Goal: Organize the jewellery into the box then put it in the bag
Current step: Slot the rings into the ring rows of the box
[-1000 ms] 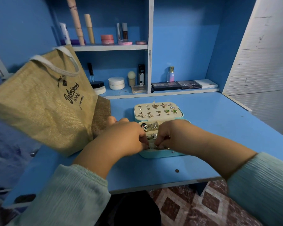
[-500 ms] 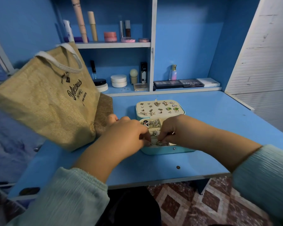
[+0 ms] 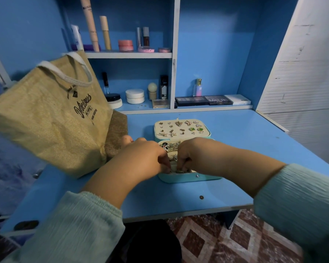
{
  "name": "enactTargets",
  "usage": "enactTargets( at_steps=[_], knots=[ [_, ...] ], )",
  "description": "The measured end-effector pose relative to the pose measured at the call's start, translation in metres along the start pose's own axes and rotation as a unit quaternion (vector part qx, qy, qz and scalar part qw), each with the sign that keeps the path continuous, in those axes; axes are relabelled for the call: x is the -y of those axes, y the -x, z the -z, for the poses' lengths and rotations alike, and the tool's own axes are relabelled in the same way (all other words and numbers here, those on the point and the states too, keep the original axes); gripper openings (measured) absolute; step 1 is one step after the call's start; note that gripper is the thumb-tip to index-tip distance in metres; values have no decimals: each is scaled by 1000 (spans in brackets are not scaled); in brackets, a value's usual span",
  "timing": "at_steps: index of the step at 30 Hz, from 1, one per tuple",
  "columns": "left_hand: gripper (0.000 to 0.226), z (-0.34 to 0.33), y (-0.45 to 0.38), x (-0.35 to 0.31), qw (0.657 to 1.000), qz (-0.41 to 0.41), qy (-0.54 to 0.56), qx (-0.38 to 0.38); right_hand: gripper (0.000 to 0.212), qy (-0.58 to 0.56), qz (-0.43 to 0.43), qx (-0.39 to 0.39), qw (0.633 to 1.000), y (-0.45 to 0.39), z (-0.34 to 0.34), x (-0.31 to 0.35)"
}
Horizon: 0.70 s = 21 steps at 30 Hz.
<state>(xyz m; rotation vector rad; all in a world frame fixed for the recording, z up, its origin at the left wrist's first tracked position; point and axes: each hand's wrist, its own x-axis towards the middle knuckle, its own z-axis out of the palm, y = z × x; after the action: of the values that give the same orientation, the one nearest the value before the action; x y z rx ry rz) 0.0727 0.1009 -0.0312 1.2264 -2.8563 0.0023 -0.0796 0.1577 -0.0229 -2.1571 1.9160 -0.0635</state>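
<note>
A small turquoise jewellery box [image 3: 190, 178] lies open on the blue desk. Its raised lid panel [image 3: 180, 128] carries several earrings and studs. My left hand [image 3: 141, 158] and my right hand [image 3: 196, 152] hover over the box's lower tray, fingers curled down, fingertips meeting over small jewellery pieces [image 3: 176, 168] near the front edge. What each fingertip pinches is hidden. More rings and charms [image 3: 171, 146] show between my hands. A burlap tote bag [image 3: 51, 114] with white handles stands to the left of the box.
Shelves behind the desk hold cosmetics: tubes [image 3: 89, 23], a pink jar [image 3: 125, 45], white jars [image 3: 134, 96], a perfume bottle [image 3: 197, 87] and palettes [image 3: 203, 100]. A white slatted panel [image 3: 308, 69] borders the right. A small dark stud [image 3: 201, 197] lies near the desk's front edge [image 3: 179, 213].
Both hands stay over the lower tray and have shifted slightly toward its front edge. The bag and box have not moved.
</note>
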Motion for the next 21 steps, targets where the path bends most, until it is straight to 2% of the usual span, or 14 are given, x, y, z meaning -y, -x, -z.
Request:
enactTargets(
  at_steps=[7,14,21],
  knots=[
    [21,0,0,0,1000,6,10,6,9,-25,28,15,999,2,6,-3],
    [18,-3,2,2,1000,5,28,-9,16,-43,-12,20,999,1,9,2],
    [17,-3,3,2,1000,-2,22,-18,14,-1,-23,43,999,3,15,7]
  ],
)
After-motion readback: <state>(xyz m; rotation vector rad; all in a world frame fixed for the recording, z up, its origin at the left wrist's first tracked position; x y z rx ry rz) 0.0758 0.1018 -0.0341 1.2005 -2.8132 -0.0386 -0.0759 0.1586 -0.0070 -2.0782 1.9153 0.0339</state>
